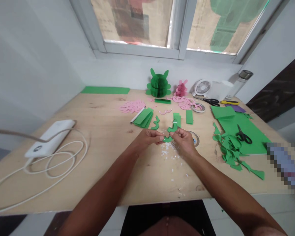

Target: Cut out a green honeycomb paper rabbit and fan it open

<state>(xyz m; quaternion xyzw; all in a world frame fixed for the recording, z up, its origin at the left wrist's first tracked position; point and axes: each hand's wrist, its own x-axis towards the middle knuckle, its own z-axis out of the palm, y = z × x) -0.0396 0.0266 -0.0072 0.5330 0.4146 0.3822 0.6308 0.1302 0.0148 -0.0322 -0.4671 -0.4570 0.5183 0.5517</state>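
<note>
My left hand and my right hand pinch a curved green paper cut-out between their fingertips, above the wooden table. White paper scraps lie just below my hands. A small curved green piece lies left of the cut-out, beyond my left hand. Near my right hand are a green paper strip and a tape roll, partly hidden by that hand. A stack of green paper strips lies further left.
Green offcuts and black scissors lie on a green sheet at right. Pink cut-outs, green and pink honeycomb paper figures, a fan and a bottle stand beyond. A power bank and white cable lie left.
</note>
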